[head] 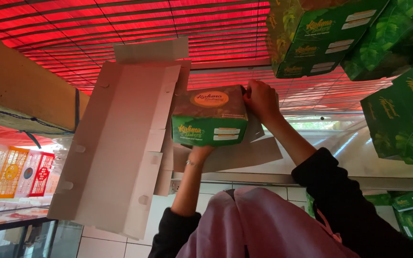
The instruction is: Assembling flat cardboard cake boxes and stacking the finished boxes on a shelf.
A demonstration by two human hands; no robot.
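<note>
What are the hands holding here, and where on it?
A green cardboard box: the left hand supports its underside, the right hand grips its upper right corner.

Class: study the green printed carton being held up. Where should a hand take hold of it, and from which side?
Probably by two opposite faces of the green carton: it is boxy and flat-sided. As shown, the left hand supports it from beneath while the right hand takes a grip on its far upper edge.
</note>
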